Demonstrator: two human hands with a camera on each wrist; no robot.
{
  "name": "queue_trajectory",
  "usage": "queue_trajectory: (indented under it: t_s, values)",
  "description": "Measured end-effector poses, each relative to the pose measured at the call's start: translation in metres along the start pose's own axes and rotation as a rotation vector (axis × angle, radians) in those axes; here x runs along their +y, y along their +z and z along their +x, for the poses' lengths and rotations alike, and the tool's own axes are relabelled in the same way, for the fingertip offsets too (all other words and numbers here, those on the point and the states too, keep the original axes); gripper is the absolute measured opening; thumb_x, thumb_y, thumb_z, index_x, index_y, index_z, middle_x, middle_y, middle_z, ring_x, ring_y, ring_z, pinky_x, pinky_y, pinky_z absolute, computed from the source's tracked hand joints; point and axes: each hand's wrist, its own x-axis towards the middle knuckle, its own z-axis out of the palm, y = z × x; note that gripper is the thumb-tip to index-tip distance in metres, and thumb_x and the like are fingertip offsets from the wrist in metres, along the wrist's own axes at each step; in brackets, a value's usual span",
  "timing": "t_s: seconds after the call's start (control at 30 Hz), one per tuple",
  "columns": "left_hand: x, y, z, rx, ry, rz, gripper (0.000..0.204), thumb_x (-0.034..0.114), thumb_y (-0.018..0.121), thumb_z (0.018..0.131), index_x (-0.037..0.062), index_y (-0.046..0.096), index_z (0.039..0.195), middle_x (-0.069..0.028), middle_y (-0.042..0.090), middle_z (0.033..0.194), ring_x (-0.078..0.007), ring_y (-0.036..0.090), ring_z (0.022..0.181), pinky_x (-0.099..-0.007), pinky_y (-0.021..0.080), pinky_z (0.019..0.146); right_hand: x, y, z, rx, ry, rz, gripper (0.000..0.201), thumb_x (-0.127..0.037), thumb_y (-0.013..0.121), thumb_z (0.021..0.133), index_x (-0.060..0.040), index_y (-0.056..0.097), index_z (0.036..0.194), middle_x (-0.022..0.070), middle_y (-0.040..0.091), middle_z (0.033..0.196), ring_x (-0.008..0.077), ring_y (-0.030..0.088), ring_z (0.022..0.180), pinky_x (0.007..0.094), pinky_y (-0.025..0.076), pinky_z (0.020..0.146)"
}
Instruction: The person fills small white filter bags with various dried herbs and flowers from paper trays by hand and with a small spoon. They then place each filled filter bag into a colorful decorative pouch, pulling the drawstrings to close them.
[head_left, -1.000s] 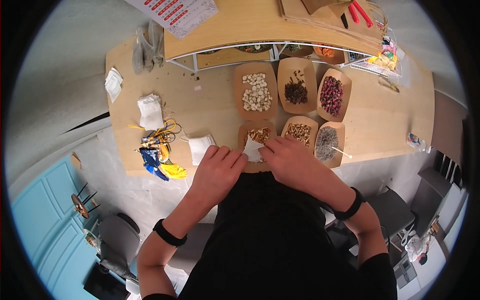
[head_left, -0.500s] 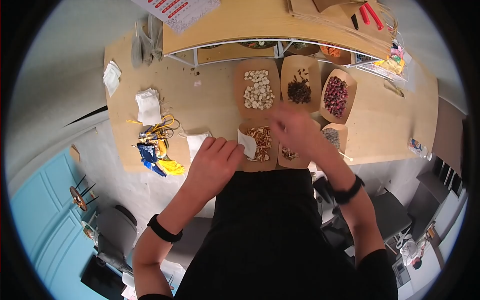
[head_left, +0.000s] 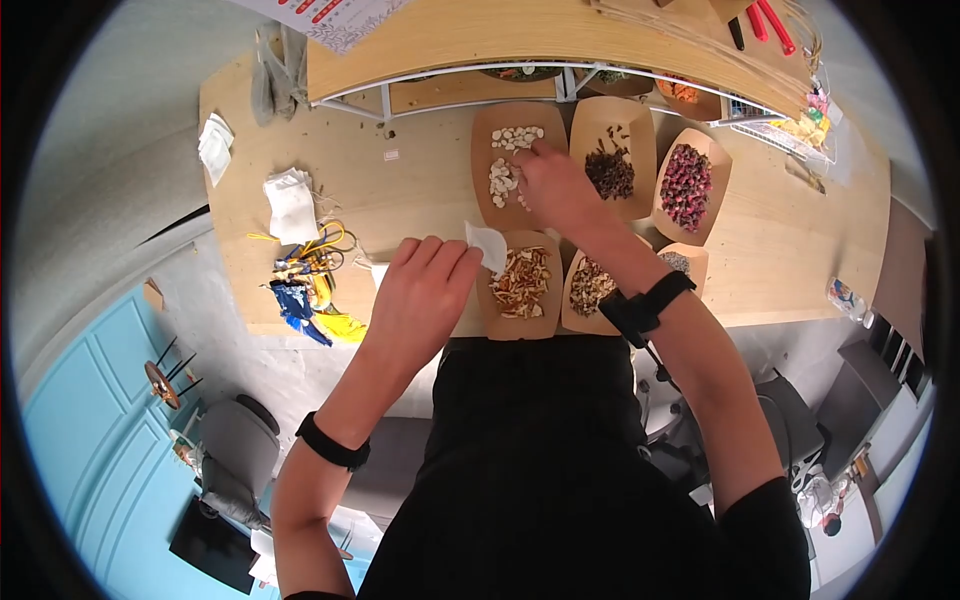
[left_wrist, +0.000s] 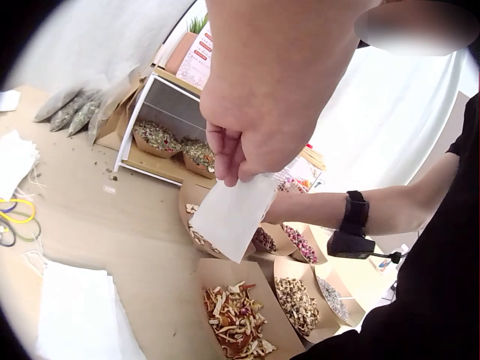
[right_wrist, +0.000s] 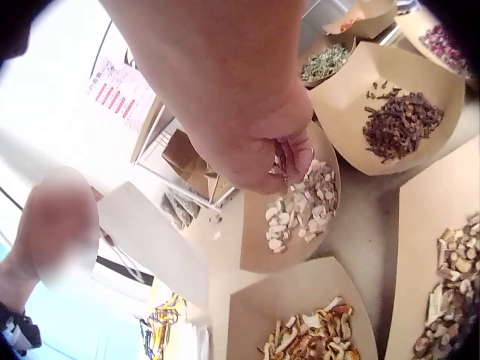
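My left hand (head_left: 425, 290) pinches a small white cloth-like sachet bag (head_left: 487, 245) by its upper edge. The bag hangs flat in the left wrist view, beside the near tray of brown-edged dried strips (head_left: 522, 283). Farther off, my right hand (head_left: 562, 190) reaches into a brown paper tray (head_left: 483, 130) of pale round dried slices (head_left: 503, 185). Its thumb and fingers are curled together at the pile of slices (right_wrist: 304, 214), pinching some; the palm hides part of what they hold.
To the right stand paper trays of dark cloves (head_left: 610, 175), dried rosebuds (head_left: 686, 187) and chopped brown pieces (head_left: 590, 287). White bags (head_left: 290, 205) and tasselled cords (head_left: 310, 290) lie at left. A wooden shelf (head_left: 450, 40) rises behind the trays.
My right hand has left the bag and moved forward to the pale slices. My left hand, still holding the bag, has lifted it slightly away from the near tray's strips.
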Motion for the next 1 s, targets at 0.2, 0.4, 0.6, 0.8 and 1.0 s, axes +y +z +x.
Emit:
queue_trajectory:
  t_s: [0.2, 0.4, 0.6, 0.8, 1.0]
  values:
    - [-0.010, 0.017, 0.021, 0.092, 0.012, 0.049, 0.032, -0.002, 0.060, 0.070, 0.0018, 0.064, 0.101, -0.0091, 0.064, 0.094, -0.0248, 0.060, 0.085, -0.0364, 0.046, 0.079, -0.005, -0.059, -0.014, 0.058, 0.035, 0.313, 0.022, -0.014, 0.065, 0.084, 0.0012, 0.068, 0.099, 0.0192, 0.065, 0.099, 0.0329, 0.066, 0.088, 0.0421, 0.051, 0.081]
    - [-0.008, 0.036, 0.041, 0.155, 0.013, 0.104, 0.027, 0.002, 0.060, 0.071, 0.0039, 0.064, 0.098, -0.0073, 0.063, 0.089, -0.0238, 0.059, 0.083, -0.0354, 0.045, 0.076, -0.040, -0.122, -0.038, 0.003, 0.045, 0.431, 0.022, -0.013, 0.065, 0.084, 0.0014, 0.069, 0.100, 0.0190, 0.066, 0.095, 0.0321, 0.065, 0.082, 0.0390, 0.051, 0.077]
    - [-0.001, 0.042, 0.052, 0.219, 0.021, 0.106, 0.026, 0.003, 0.060, 0.071, 0.0049, 0.065, 0.097, -0.0061, 0.062, 0.086, -0.0225, 0.059, 0.081, -0.0345, 0.044, 0.075, -0.052, -0.128, -0.043, -0.129, 0.030, 0.274, 0.022, -0.011, 0.065, 0.084, 0.0014, 0.069, 0.100, 0.0188, 0.066, 0.097, 0.0349, 0.065, 0.086, 0.0417, 0.050, 0.079]
    - [0.002, 0.046, 0.052, 0.290, 0.048, 0.126, 0.023, 0.007, 0.061, 0.070, 0.0032, 0.066, 0.092, -0.0055, 0.059, 0.081, -0.0206, 0.058, 0.079, -0.0327, 0.043, 0.073, -0.051, -0.117, -0.047, -0.064, -0.013, 0.219, 0.020, -0.008, 0.063, 0.083, 0.0017, 0.069, 0.101, 0.0199, 0.064, 0.098, 0.0376, 0.062, 0.094, 0.0435, 0.050, 0.085]
    - [0.004, 0.045, 0.052, 0.315, 0.041, 0.122, 0.024, 0.007, 0.062, 0.071, 0.0024, 0.066, 0.094, -0.0055, 0.059, 0.081, -0.0206, 0.058, 0.078, -0.0324, 0.043, 0.073, -0.048, -0.111, -0.053, 0.119, -0.140, 0.247, 0.016, 0.008, 0.057, 0.074, 0.0074, 0.065, 0.088, 0.0242, 0.062, 0.086, 0.0413, 0.062, 0.084, 0.0463, 0.051, 0.078]
